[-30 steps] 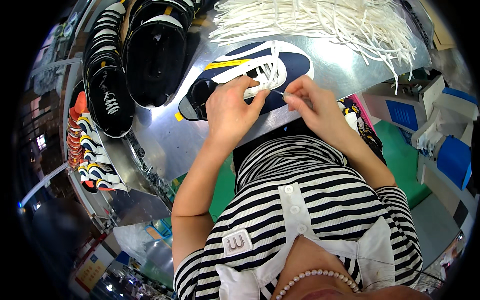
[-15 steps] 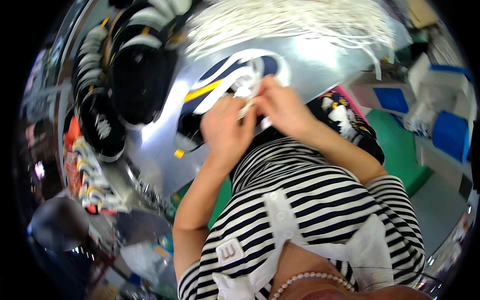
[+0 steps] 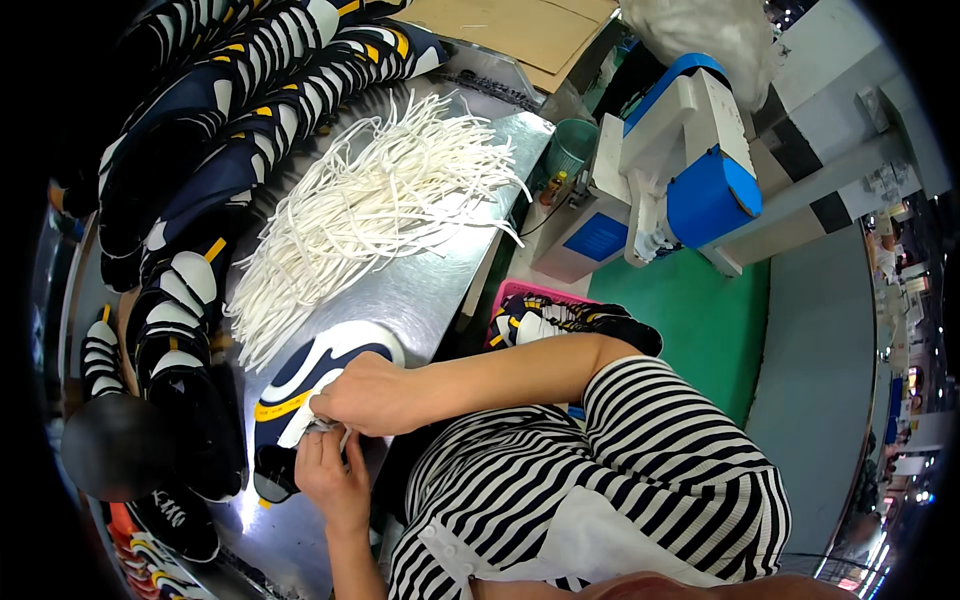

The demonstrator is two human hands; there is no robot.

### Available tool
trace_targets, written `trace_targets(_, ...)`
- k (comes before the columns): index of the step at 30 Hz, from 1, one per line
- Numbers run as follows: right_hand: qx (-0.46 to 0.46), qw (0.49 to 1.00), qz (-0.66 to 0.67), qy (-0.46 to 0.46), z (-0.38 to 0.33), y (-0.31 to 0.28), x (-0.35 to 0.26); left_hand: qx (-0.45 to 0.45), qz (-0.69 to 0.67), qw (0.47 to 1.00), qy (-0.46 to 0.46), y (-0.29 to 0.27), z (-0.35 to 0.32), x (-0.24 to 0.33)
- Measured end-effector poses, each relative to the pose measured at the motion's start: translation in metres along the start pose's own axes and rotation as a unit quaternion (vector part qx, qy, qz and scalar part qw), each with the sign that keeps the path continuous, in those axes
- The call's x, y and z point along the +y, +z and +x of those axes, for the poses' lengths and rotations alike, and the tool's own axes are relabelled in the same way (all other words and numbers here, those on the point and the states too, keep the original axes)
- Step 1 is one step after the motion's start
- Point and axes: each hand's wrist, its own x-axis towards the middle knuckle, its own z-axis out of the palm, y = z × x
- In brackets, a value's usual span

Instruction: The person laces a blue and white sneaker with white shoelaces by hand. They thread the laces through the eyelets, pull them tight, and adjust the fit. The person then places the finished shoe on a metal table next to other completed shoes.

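Note:
A navy, white and yellow shoe upper (image 3: 310,368) lies on the metal table in front of me, its rounded white end pointing away to the right. My right hand (image 3: 368,395) is closed over its lacing area, its fingers pinched on what looks like a white shoelace. Just below, my left hand (image 3: 332,478) has thumb and fingers closed at the upper's edge, touching the white part. The fingertips of both hands are partly hidden by each other. Beyond the upper spreads a large heap of white shoelaces (image 3: 375,215).
Rows of nested shoe uppers (image 3: 235,110) line the table's left and far side. Right of the metal table (image 3: 425,300) sit a pink basket (image 3: 497,310) of uppers and a white-and-blue machine (image 3: 690,150) above a green floor (image 3: 715,335). Cardboard (image 3: 510,30) lies at the back.
My view has swung round to the right, bringing the machine and more of the lace heap into sight. Both hands stay at the upper; the right now crosses over the lacing, above the left.

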Motion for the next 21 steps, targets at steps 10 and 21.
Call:
trace_targets(10, -0.121, 0.979, 0.105, 0.123, 0.027, 0.012, 0.016, 0.012, 0.002, 1.000, 0.002, -0.001, -0.013, -0.017)
trace_targets(21, 0.247, 0.918, 0.300, 0.082, 0.048, -0.077, 0.022, 0.007, -0.053, 0.998, -0.011, -0.004, -0.019, -0.023)
